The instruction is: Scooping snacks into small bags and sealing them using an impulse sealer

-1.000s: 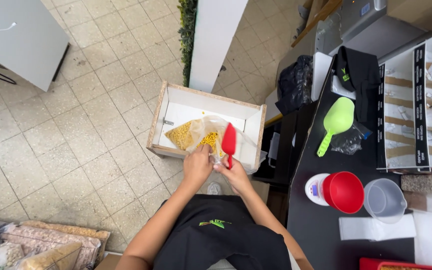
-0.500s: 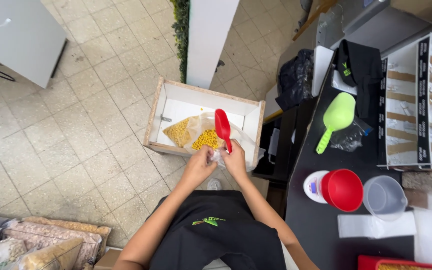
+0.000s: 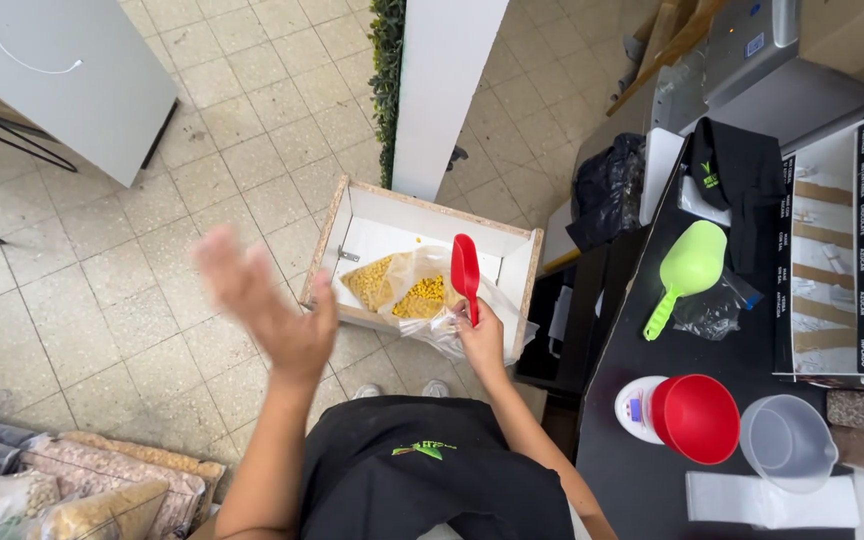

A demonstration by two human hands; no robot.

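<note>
- My right hand [image 3: 480, 335] grips the handle of a red scoop [image 3: 465, 272], blade up, over the mouth of a clear plastic bag of yellow corn kernels [image 3: 420, 297].
- That bag lies inside a white open-topped wooden box [image 3: 517, 285] on the tiled floor [image 3: 102, 290], directly in front of my knees; a second, smaller bag of kernels [image 3: 370, 280] sits just beside it in the same box.
- My left hand [image 3: 270, 305] is lifted clear of the box, fingers spread wide and holding nothing, blurred in mid-air to the left of the bags.
- I judge this to be the scooping step: the scoop is poised at the kernels, and I cannot tell whether its bowl carries any.
- To my right the black desk [image 3: 642, 480] carries a red funnel [image 3: 697, 418] resting on a small white scale [image 3: 634, 408], a clear measuring cup [image 3: 784, 440], a green scoop [image 3: 687, 272] and a flat clear bag [image 3: 767, 500].
- The next move, as I read it, calls for the free hand to steady the bag's loose mouth while the scoop digs in level, so kernels do not spill into the box.
- Sacks of grain [image 3: 72, 490] lie on the floor at lower left.
</note>
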